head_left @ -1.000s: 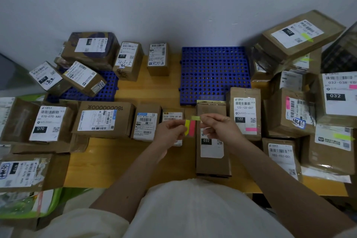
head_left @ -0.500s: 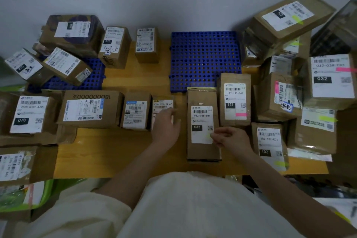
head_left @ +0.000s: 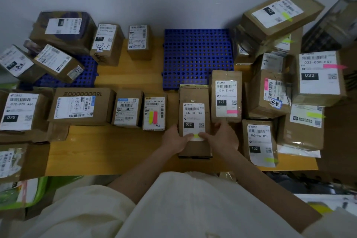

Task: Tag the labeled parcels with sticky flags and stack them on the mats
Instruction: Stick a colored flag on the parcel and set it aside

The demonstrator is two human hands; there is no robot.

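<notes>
Parcel 032 (head_left: 194, 118) lower centre of frame on table (head_left: 108, 152), yellow flag (head_left: 196, 136) on its label's bottom edge, left hand (head_left: 174, 140) and right hand (head_left: 222, 137) gripping parcel sides, thumbs pressing beside flag, blue mat (head_left: 197, 56) above.

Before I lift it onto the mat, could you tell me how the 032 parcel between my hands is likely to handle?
The 032 parcel is a flat-sided cardboard box, so probably stiff and unlikely to roll. It lies flat, so tipping seems unlikely. Its yellow flag looks freshly placed; gripping the sides should spare it.
</notes>
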